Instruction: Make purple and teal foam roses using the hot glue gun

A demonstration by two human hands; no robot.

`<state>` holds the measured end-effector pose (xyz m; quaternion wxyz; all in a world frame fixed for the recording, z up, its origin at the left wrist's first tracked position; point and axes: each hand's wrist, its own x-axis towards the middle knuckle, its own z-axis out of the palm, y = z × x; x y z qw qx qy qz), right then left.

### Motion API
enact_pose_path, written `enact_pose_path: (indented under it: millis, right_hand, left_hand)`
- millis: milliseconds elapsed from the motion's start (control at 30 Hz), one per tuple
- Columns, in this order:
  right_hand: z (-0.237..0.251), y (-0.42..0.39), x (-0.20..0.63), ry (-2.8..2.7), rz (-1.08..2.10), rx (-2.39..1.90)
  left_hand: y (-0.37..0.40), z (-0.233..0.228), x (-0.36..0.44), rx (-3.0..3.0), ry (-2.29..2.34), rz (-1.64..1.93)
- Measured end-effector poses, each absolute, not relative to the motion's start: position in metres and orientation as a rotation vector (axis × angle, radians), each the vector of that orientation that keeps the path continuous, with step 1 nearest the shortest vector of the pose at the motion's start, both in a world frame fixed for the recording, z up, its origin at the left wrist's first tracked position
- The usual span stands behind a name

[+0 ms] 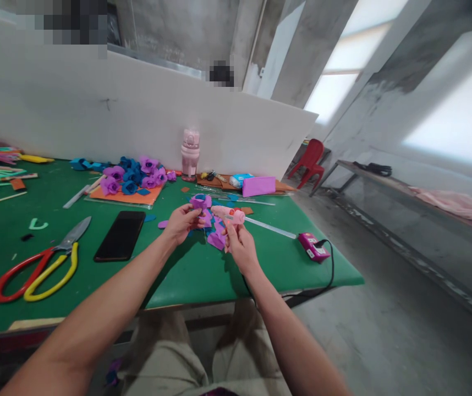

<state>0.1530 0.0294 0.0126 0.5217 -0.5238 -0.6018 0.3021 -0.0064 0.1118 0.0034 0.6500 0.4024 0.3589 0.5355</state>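
Note:
My left hand (184, 223) pinches a purple paper or foam flower (201, 202) with a blue centre above the green table. Wrapped round the handle of a pink hot glue gun (228, 214) is my right hand (240, 243). The gun's nozzle points left, close to the flower; I cannot tell if they touch. A clear glue stick (271, 226) sticks out of its back end. Beneath and between my hands lie loose purple petals (217, 240) and blue pieces, partly hidden by my fingers. Finished-looking purple and blue flowers (131, 175) are heaped on an orange sheet (149, 196).
Left of my arms lie a black phone (120, 236) and large scissors (50, 258) with red and yellow handles. A pink bottle (190, 155) stands by the white partition (145, 104). At right, a purple power box (314, 247) with a black cable sits near the table edge.

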Motion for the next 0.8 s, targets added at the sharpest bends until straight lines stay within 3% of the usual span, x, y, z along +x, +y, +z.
enact_pose_path:
  millis: [333, 800]
  right_hand:
    - [0.004, 0.02, 0.153, -1.375, 0.829, -1.167]
    - [0.007, 0.02, 0.147, -1.561, 0.631, -1.256]
  left_hand:
    - [0.112, -0.001, -0.004, 0.948, 0.746, 1.241]
    - [0.104, 0.004, 0.002, 1.071, 0.801, 1.306]
